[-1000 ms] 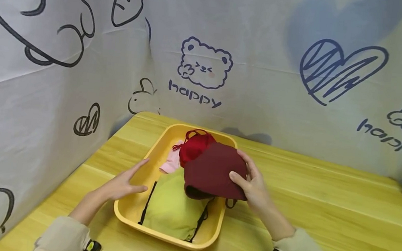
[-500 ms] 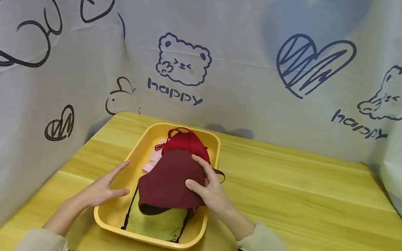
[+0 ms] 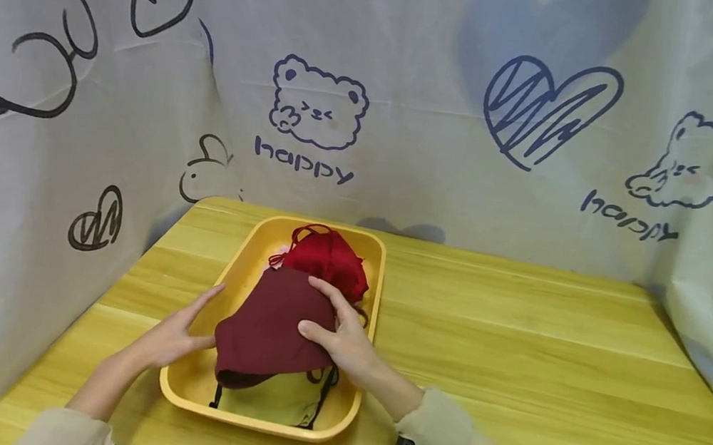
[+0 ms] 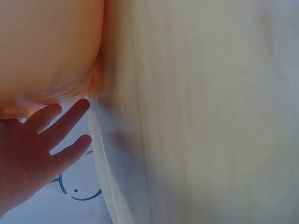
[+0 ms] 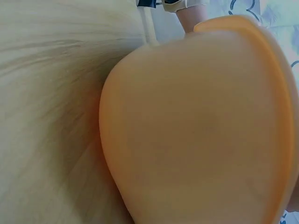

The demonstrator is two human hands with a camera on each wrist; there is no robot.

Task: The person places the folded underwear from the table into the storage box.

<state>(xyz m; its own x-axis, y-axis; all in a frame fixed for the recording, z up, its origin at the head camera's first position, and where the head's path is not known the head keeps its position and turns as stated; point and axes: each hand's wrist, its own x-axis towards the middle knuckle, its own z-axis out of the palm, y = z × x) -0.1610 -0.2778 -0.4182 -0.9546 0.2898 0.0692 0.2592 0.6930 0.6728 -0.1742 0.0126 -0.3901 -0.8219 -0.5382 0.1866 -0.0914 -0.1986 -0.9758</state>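
A maroon cloth piece [image 3: 272, 322], rounded like a cup with a thin strap loop, lies over a yellow-green cloth item [image 3: 275, 402] with black straps in the yellow tray [image 3: 170, 384]. My right hand [image 3: 348, 340] grips its right side, thumb on top. My left hand [image 3: 171, 337] has straight, spread fingers at the tray's left rim, its thumb tip right by the maroon edge. In the left wrist view the left hand [image 4: 37, 149] is close to the tray's outer wall [image 4: 42, 51]. The tray wall [image 5: 196, 126] fills most of the right wrist view and hides the right hand.
A shiny red cloth item [image 3: 330, 259] with thin cords sits at the tray's far end, over a sliver of pink cloth. Around the tray spreads the wood-grain table [image 3: 511, 359]. White fabric walls [image 3: 414, 156] with drawings stand behind and at the left.
My right hand has brought the maroon cloth piece left and down over the yellow-green item. The left hand stays spread at the tray's left rim. The head view has turned slightly right.
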